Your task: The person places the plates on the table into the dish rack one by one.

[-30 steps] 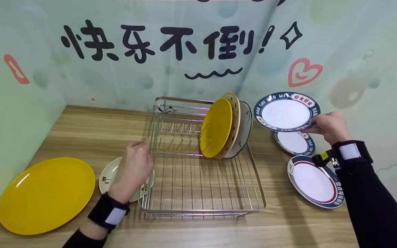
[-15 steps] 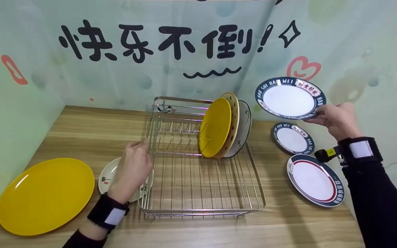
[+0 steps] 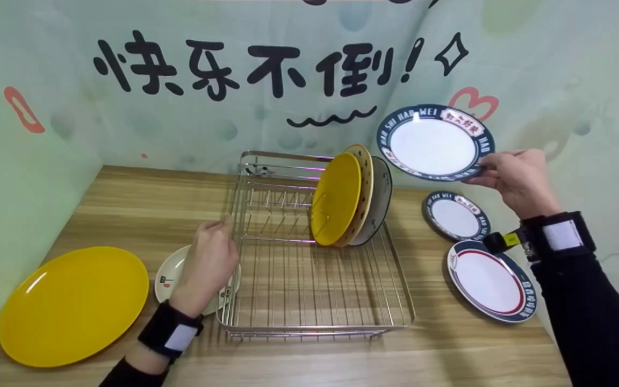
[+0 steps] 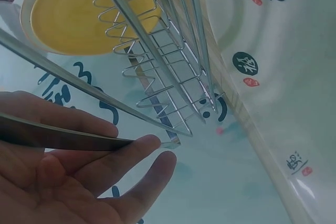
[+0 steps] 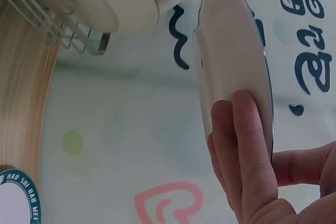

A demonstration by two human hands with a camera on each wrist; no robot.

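Holding a blue-rimmed plate [image 3: 434, 142] up in the air, the right hand [image 3: 519, 177] pinches its right edge, thumb on the face side and fingers [image 5: 247, 150] flat against the underside (the right wrist view shows this plainly); the plate hangs tilted, face toward the camera, above and right of the dish rack [image 3: 315, 252], clear of the worktop [image 3: 143, 199]. Edge grip likely chosen so the plate can be turned upright. Left hand [image 3: 210, 263] sits at the rack's left rim, fingers [image 4: 105, 161] loosely curled about a wire rail [image 4: 63, 137], seemingly steadying the rack against sliding. Three plates stand on edge in the rack's back right slots: a yellow plate [image 3: 335, 199] in front, a tan spotted plate [image 3: 367, 177] behind it, a white plate [image 3: 382, 204] last, all leaning the same way on the wire dividers. Front of rack holds nothing. Lying flat on the worktop: a large yellow platter [image 3: 73, 303] at far left, a small white dish [image 3: 172, 274] partly under the left hand, and at right two more blue-rimmed plates, the farther one [image 3: 457, 215] just beyond the nearer red-ringed one [image 3: 492, 282]. Backdrop of printed cloth with black lettering [image 3: 250, 62].
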